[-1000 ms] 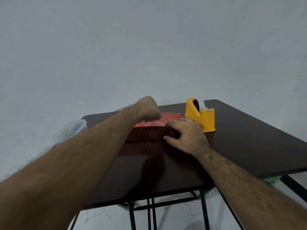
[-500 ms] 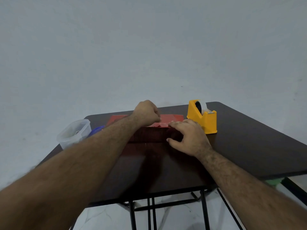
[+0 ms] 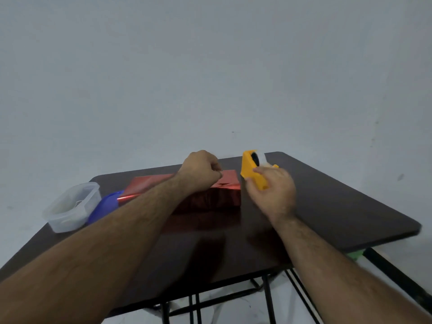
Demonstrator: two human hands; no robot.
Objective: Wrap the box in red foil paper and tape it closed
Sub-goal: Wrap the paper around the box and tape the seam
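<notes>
The box wrapped in red foil paper lies across the middle of the dark table. My left hand sits on the box's top near its right end, fingers curled, fingertips and thumb pinching the foil at the seam. A yellow tape dispenser with a roll of clear tape stands just right of the box. My right hand, blurred, hovers at the dispenser's low front end with loosely curved fingers touching it, hiding the cutter.
A clear plastic container stands at the table's left edge with a blue lid beside it, near the box's left end. The table's near and right edges are close. A plain wall lies behind.
My right hand left the box's front right corner and moved right to the tape dispenser. My left hand stayed on the box's top. The camera view shifted a little.
</notes>
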